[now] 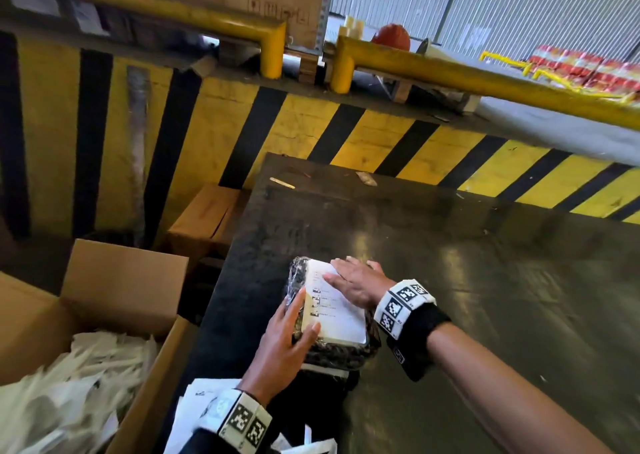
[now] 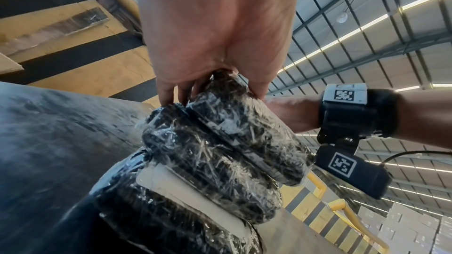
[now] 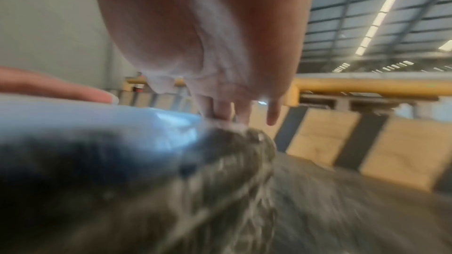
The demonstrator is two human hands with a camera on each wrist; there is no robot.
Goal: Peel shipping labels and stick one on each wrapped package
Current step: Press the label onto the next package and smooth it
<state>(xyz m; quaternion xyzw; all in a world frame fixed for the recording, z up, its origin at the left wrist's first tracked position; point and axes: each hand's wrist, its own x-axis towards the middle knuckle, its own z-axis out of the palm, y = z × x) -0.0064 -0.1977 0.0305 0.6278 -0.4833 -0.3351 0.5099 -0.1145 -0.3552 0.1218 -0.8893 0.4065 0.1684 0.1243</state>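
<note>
A wrapped package [image 1: 332, 353], dark under clear film, lies on the black table [image 1: 450, 280] with a white shipping label [image 1: 341, 318] on its top. My right hand [image 1: 356, 285] lies flat on the label's far end, fingers straight. My left hand [image 1: 287, 335] holds the package's near left edge, thumb on the label and fingers down the side. The left wrist view shows that hand [image 2: 215, 26] gripping the top package [image 2: 220, 142], which sits on another labelled package [image 2: 190, 194]. The right wrist view is blurred; my right hand [image 3: 200, 36] touches the label [image 3: 97, 123].
An open cardboard box [image 1: 121, 280] holding white paper scraps [image 1: 69, 384] stands left of the table. A closed carton [image 1: 204, 218] sits behind it. A yellow-and-black striped wall [image 1: 311, 134] runs along the table's far side. White sheets [image 1: 197, 405] lie near my left wrist.
</note>
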